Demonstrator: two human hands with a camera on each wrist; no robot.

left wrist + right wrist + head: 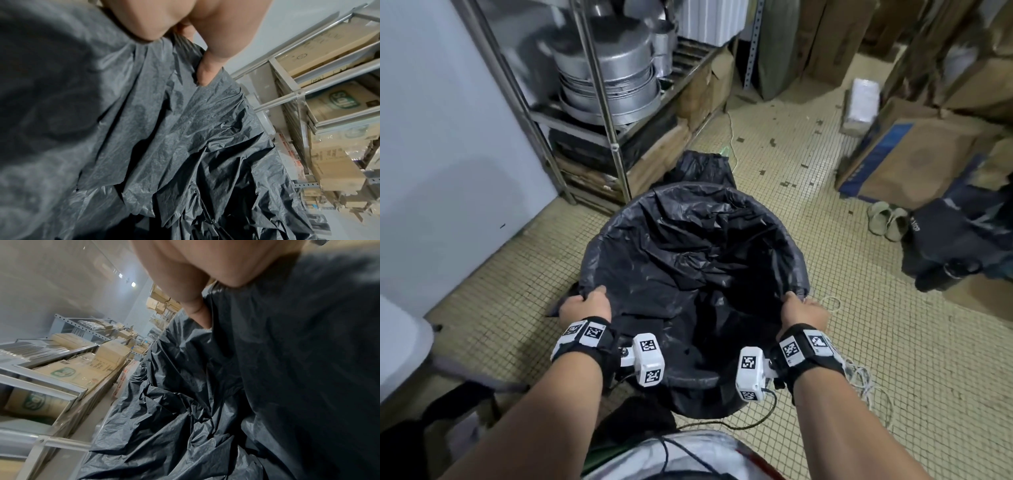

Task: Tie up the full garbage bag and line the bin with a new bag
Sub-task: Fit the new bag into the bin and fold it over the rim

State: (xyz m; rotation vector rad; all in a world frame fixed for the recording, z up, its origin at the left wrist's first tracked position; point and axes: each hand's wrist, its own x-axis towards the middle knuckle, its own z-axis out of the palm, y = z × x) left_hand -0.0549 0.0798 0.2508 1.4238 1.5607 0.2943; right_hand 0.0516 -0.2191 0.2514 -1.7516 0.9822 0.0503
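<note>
A round bin [698, 401] stands on the tiled floor right in front of me, lined with a new black bag [688, 246] whose mouth is spread over the far rim. My left hand [585, 303] grips the bag's edge at the near left of the rim, thumb [205, 73] pressed on the plastic [164, 129]. My right hand [803, 308] grips the edge at the near right, thumb [199, 313] on the black film [205, 386]. Behind the bin sits a second black bag [702, 166], bunched at its top.
A metal rack [599, 113] with stacked steel pots and cardboard boxes stands at the back left beside a white wall. Boxes [904, 161], slippers [887, 221] and a dark bundle [955, 236] crowd the right. A white cord [859, 373] lies by my right wrist.
</note>
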